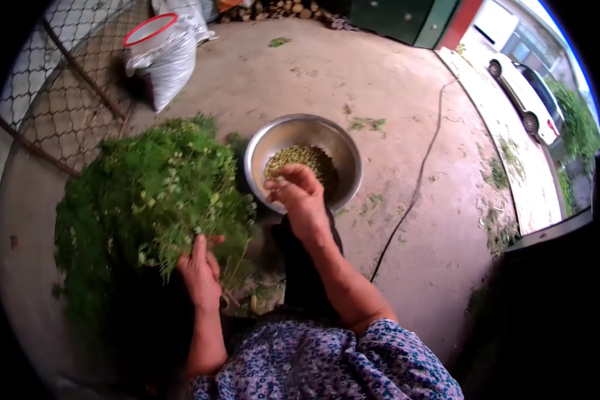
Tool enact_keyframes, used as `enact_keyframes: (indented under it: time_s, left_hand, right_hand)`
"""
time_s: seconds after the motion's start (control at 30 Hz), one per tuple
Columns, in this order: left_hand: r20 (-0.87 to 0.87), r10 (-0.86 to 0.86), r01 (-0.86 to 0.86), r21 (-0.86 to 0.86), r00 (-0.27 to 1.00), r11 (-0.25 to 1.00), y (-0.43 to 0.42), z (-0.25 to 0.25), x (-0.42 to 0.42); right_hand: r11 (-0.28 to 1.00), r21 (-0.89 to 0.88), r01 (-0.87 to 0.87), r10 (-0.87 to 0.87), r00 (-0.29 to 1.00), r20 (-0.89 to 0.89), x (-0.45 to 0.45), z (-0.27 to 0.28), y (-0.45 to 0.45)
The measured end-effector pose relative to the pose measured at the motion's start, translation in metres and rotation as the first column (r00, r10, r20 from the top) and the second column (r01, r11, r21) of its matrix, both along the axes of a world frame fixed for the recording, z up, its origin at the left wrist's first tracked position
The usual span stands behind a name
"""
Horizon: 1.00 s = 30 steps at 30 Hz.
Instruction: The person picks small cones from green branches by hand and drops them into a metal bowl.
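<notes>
A large heap of green leafy branches [153,187] with small pale seed heads lies on my left. My left hand [202,272] is at its near edge, thumb and fingers closed around a leafy sprig. Over the near rim of a metal bowl [255,150] is my right hand [301,203], its fingers curled in a pinch. Whatever sits between those fingertips is too small to name. Inside the bowl is a layer of small greenish-yellow seeds or berries [303,157], partly hidden by my right hand.
A white sack [173,67] with a red-rimmed sieve [151,29] on it stands at the back left, beside wire mesh [67,87]. Stacked firewood [280,9] lies behind. A dark cable [420,180] crosses the concrete floor. A white car [527,97] is parked outside.
</notes>
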<state>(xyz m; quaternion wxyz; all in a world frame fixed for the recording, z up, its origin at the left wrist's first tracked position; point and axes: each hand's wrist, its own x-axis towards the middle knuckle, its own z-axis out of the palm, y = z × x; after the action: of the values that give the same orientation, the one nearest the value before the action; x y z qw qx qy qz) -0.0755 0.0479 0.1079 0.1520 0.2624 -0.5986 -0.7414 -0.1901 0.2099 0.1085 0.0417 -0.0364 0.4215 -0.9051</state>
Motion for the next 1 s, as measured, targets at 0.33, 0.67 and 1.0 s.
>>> enact_keyframes:
  time_s: [0.33,0.67,1.0]
  left_hand:
    - [0.033,-0.055,0.054,0.026,0.998,0.998,0.007,-0.002,0.0]
    - [0.175,-0.116,0.137,-0.11,0.978,0.985,0.01,-0.018,0.013]
    - [0.236,-0.075,0.115,-0.161,0.969,0.98,0.007,-0.013,0.009]
  right_hand:
    - [0.801,0.552,-0.232,0.349,0.93,-0.116,0.05,0.015,-0.035]
    - [0.74,0.655,0.149,0.185,0.892,-0.413,0.053,-0.009,-0.06]
    - [0.897,-0.29,-0.332,0.372,0.924,0.093,0.027,0.016,-0.035]
